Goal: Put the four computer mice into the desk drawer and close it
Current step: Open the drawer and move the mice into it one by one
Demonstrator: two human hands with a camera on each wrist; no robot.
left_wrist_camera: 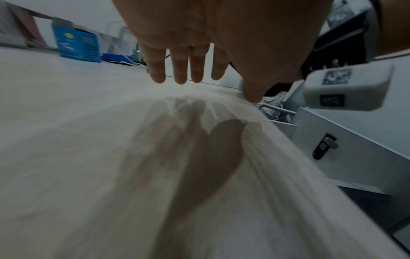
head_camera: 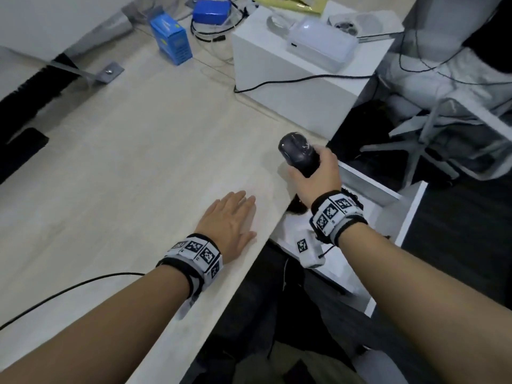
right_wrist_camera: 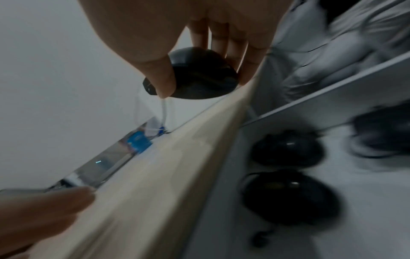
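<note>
Far left on the surface (head_camera: 124,151) stands a blue box (head_camera: 171,40), well apart from my work. Nearer, my left hand (head_camera: 230,220) lies flat on the wood close to the near edge, fingers (left_wrist_camera: 180,70) straight and a little spread, holding nothing; the left wrist view shows them hovering just over their own shadow.

To the right, my right hand (head_camera: 315,178) is clamped on a black mouse (head_camera: 297,155), thumb on one flank and the other fingers (right_wrist_camera: 250,57) curled round the opposite one, lifting it clear of the surface edge. It looks like a light, rigid plastic shell, smooth and somewhat glossy, so I judge it could slip if pinched loosely; the narrow waist along the sides is the sensible hold, which is where I have it.

Further right and below, the desk drawer (head_camera: 410,214) stands pulled open. The right wrist view shows two black mice (right_wrist_camera: 288,149) lying inside on its white floor, with a third dark, blurred shape (right_wrist_camera: 381,133) further back that I cannot identify. The carried mouse needs lowering in gently, beside the ones already lying there.
</note>
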